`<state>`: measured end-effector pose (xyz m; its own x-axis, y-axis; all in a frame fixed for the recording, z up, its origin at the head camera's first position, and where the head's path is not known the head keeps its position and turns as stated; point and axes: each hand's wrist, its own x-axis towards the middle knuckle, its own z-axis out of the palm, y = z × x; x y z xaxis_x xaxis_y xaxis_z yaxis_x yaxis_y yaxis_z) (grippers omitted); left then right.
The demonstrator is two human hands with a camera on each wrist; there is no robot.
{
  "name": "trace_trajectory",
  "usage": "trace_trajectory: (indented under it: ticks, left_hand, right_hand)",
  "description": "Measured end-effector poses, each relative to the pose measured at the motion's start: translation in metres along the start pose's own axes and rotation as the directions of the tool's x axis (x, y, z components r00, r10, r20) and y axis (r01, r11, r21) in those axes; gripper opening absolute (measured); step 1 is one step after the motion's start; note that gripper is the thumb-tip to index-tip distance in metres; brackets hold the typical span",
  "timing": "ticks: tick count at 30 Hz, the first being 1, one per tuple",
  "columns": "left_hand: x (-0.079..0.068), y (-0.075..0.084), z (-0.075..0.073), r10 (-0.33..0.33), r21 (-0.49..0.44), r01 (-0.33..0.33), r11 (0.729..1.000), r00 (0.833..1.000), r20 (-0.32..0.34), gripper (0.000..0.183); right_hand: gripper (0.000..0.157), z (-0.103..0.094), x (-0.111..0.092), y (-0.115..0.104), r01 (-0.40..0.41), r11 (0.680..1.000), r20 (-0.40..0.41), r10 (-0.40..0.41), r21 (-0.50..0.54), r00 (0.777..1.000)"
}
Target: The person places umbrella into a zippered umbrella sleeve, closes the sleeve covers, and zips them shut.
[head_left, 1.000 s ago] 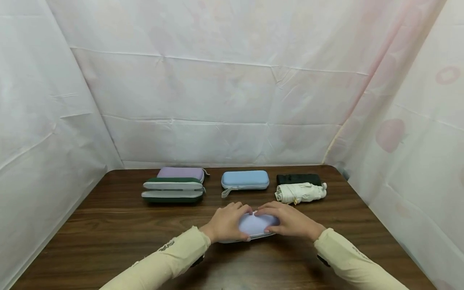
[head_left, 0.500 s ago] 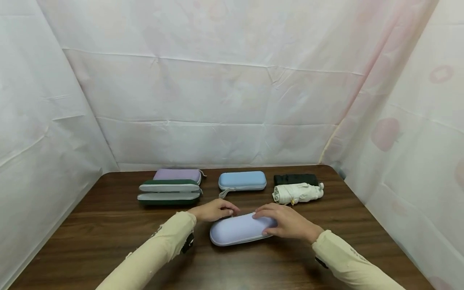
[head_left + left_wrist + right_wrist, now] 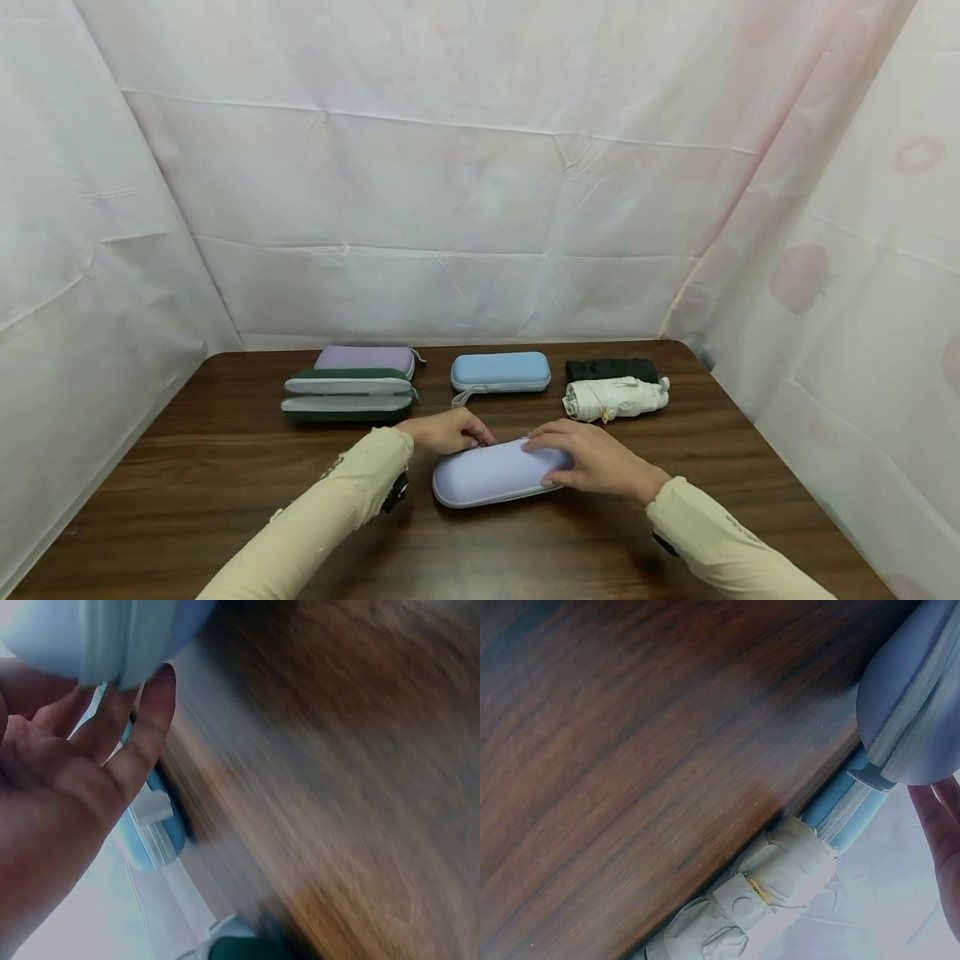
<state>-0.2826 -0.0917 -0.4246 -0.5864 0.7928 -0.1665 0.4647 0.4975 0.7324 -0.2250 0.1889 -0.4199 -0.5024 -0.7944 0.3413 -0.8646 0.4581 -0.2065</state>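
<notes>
A lavender zippered hard case [image 3: 491, 477] lies closed on the brown table in front of me. My right hand [image 3: 592, 458] grips its right end, thumb on the near side and fingers over the top and far side. My left hand [image 3: 447, 432] is at the far long edge, its fingers curled with the tips at the case's edge. In the left wrist view the left fingers [image 3: 139, 742] reach up to the zipper seam; whatever they pinch there is hidden. A grey tab [image 3: 871, 778] sticks out at the case's end in the right wrist view.
Behind the hands lie a light blue zippered case [image 3: 500, 371] and, at right, a rolled white umbrella [image 3: 615, 398] before a black rolled item [image 3: 611, 370]. At left, a partly open green case [image 3: 348, 396] stands before a purple case [image 3: 363, 358]. White sheets [image 3: 450, 167] enclose the table.
My left hand has moved left from the top of the lavender case to its far edge, uncovering the case's left part. The right hand keeps its grip.
</notes>
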Motion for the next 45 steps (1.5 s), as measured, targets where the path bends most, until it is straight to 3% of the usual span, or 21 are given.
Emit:
trace_trajectory:
  ticks: [3, 7, 9, 13, 16, 20, 23, 30, 41, 45]
  left_hand:
    - [-0.004, -0.001, -0.003, -0.015, 0.038, 0.016, 0.999, 1.0, -0.024, 0.019]
    - [-0.009, -0.001, -0.004, 0.009, 0.207, 0.01, 0.978, 0.996, -0.092, 0.011]
    - [-0.011, -0.001, -0.004, 0.034, 0.331, 0.01, 0.943, 0.991, -0.126, 0.013]
    - [-0.017, -0.002, 0.002, 0.084, 0.53, 0.024, 0.847, 0.98, -0.179, 0.014]
    - [-0.023, -0.003, 0.004, 0.143, 0.599, 0.007, 0.801, 0.969, -0.202, 0.014]
    - [-0.036, -0.007, 0.004, 0.186, 0.644, -0.004, 0.765, 0.959, -0.215, 0.016]
    - [-0.047, -0.012, 0.004, 0.198, 0.661, 0.0, 0.751, 0.954, -0.225, 0.016]
    - [-0.074, -0.016, 0.008, 0.23, 0.648, -0.009, 0.762, 0.939, -0.257, 0.008]
    - [-0.083, -0.016, 0.017, 0.266, 0.704, 0.028, 0.71, 0.914, -0.305, 0.009]
    - [-0.084, -0.015, 0.017, 0.269, 0.707, 0.033, 0.706, 0.912, -0.311, 0.01]
  right_hand:
    - [0.047, -0.001, 0.001, 0.0, -0.014, 1.0, 0.011, 0.014, 0.001, 1.0]
    - [0.046, -0.002, 0.002, -0.001, -0.027, 1.0, 0.023, 0.027, -0.001, 0.999]
    - [0.046, -0.002, 0.003, -0.001, -0.022, 1.0, 0.025, 0.022, -0.004, 0.999]
    - [0.046, -0.003, 0.003, -0.001, -0.016, 1.0, 0.03, 0.016, 0.0, 0.999]
    - [0.046, -0.003, 0.003, 0.0, -0.011, 1.0, 0.029, 0.012, -0.003, 1.0]
    - [0.045, -0.001, 0.002, 0.0, 0.002, 1.0, 0.015, -0.002, -0.019, 1.0]
    - [0.045, 0.0, 0.001, 0.0, 0.002, 1.0, 0.01, -0.002, -0.026, 1.0]
    - [0.044, 0.0, 0.0, -0.003, 0.0, 0.999, -0.019, -0.001, -0.051, 1.0]
    - [0.044, 0.004, 0.0, -0.01, -0.038, 0.999, -0.071, 0.035, -0.038, 0.997]
    - [0.044, 0.007, -0.001, -0.013, -0.067, 0.997, -0.093, 0.063, -0.039, 0.994]
